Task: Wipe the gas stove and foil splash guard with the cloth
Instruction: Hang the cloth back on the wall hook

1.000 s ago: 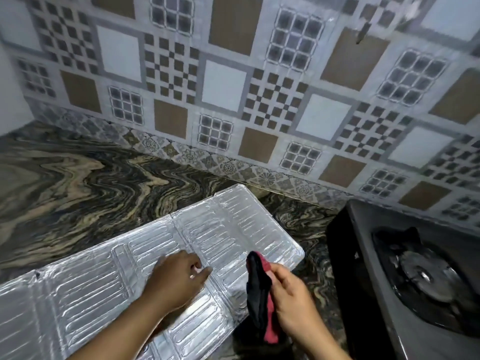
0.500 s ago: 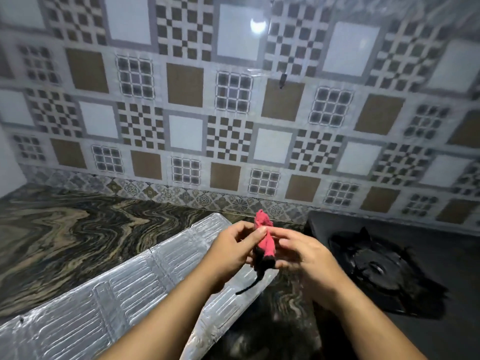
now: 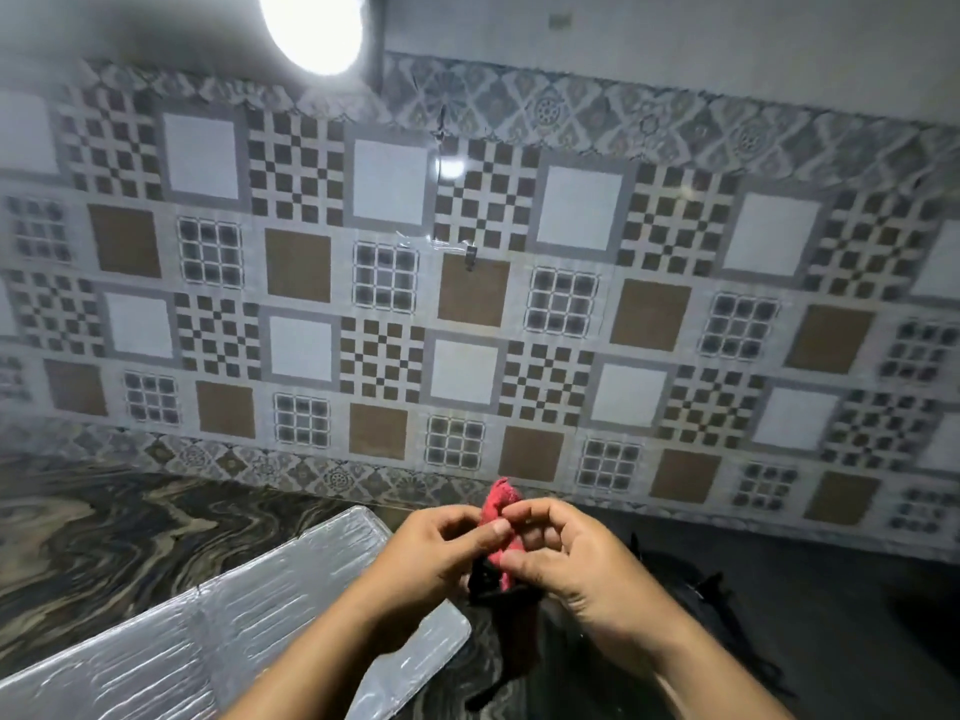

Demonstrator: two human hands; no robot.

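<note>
Cloth Bunched Between Both Hands

Now held at lower centre of frame: red-and-black cloth point(image 3: 500, 532), above the surface point(image 3: 119, 543), between foil splash guard point(image 3: 249, 615) at lower left and gas stove point(image 3: 779, 615) at lower right. Left hand point(image 3: 431, 558) and right hand point(image 3: 582, 563) both pinching it, fingers point(image 3: 496, 530) clamped on the bunched fabric. Soft, light, limp by the look; best gripped as a wad. Long axis roughly vertical, red end up, dark tail dangling down.

gas stove point(image 3: 779, 605) dark, burner detail unreadable, cut by right edge; cloth point(image 3: 500, 517) mostly hidden between fingers; foil splash guard point(image 3: 208, 631) cropped bottom-left, forearm covers part
</note>
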